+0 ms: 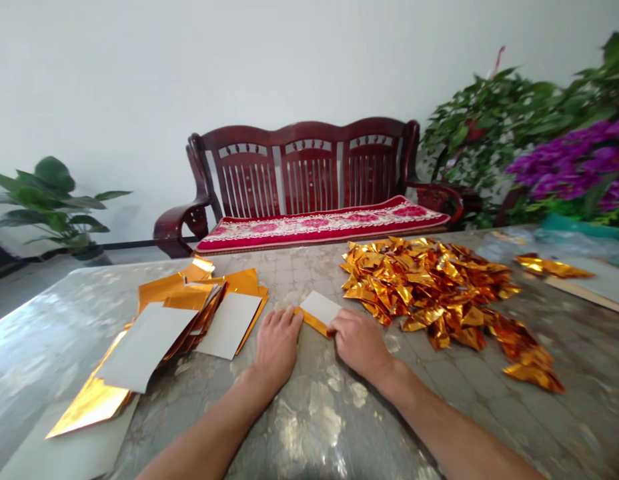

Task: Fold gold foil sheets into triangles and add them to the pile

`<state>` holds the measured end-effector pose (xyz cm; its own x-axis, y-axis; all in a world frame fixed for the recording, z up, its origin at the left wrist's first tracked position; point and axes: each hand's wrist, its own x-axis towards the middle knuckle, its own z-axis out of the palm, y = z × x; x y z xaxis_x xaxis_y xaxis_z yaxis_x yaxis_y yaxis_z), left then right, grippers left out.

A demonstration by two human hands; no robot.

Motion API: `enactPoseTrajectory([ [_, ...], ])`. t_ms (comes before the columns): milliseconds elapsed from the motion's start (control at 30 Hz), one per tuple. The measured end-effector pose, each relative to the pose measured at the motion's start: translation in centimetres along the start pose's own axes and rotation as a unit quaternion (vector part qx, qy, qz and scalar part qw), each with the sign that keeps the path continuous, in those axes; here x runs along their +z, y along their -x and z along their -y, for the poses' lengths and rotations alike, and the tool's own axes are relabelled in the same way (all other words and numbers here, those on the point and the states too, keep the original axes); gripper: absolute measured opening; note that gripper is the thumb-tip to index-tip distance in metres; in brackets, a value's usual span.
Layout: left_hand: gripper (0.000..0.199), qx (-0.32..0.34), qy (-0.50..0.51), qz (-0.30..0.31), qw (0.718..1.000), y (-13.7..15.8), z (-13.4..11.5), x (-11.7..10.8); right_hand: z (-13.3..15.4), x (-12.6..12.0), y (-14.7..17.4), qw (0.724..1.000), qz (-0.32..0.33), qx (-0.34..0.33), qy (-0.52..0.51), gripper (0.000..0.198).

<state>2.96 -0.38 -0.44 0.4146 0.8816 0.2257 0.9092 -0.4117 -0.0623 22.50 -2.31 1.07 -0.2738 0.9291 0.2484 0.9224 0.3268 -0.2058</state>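
A sheet of gold foil paper (319, 307) lies on the table in front of me, white side up, with a gold strip folded over along its near edge. At the left end of that strip, my left hand (278, 337) presses with its fingers together. My right hand (358, 340) is curled closed at the strip's right end, its thumb and fingers pinching the paper. To the left lies a loose pile of gold and white sheets (174, 290). A large heap of folded gold foil pieces (419, 280) spreads out on the right.
The table (309, 427) has a patterned, shiny cover. Behind it stands a dark wooden bench (309, 167) with a red floral cushion (319, 223). At the right edge are clear plastic, a flat board (589, 287) and purple flowers (574, 163). A potted plant (59, 200) stands left.
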Motion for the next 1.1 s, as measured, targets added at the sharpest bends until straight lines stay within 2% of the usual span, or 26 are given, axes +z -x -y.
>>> enactPoseTrajectory([
  [100, 0.039, -0.013, 0.038, -0.019, 0.999, -0.2, 0.4, 0.3, -0.4, 0.6, -0.4, 0.996, -0.041, 0.062, -0.045, 0.026],
  [200, 0.040, -0.023, 0.078, -0.037, 0.996, -0.3, 0.5, 0.4, -0.5, 1.0, -0.6, 0.993, -0.062, 0.078, -0.057, 0.022],
  [433, 0.052, -0.067, 0.131, -0.081, 0.986, -0.4, 0.6, 1.0, -0.8, 1.3, -0.3, 0.996, -0.066, -0.004, -0.066, 0.023],
  [533, 0.048, -0.061, 0.154, -0.135, 0.977, -0.3, 0.5, 0.8, -0.9, 1.2, -0.2, 0.995, -0.078, -0.035, -0.060, 0.026],
  [667, 0.037, -0.047, 0.164, -0.188, 0.967, 0.3, 0.0, -0.5, -1.1, 0.9, -0.1, 0.994, -0.086, -0.049, -0.039, 0.027],
  [833, 0.011, 0.024, 0.092, -0.163, 0.982, 1.1, -1.5, -2.4, -1.5, 0.6, -0.1, 0.997, -0.065, -0.027, 0.011, 0.024],
  [967, 0.015, 0.035, 0.035, -0.153, 0.987, 1.2, -2.4, -2.8, -1.0, 0.5, 0.0, 0.998, -0.042, -0.022, 0.039, 0.022],
  [1100, 0.016, 0.022, 0.013, -0.154, 0.988, 1.2, -2.2, -2.5, 0.1, 0.5, 0.3, 0.998, -0.020, -0.039, 0.046, 0.019],
])
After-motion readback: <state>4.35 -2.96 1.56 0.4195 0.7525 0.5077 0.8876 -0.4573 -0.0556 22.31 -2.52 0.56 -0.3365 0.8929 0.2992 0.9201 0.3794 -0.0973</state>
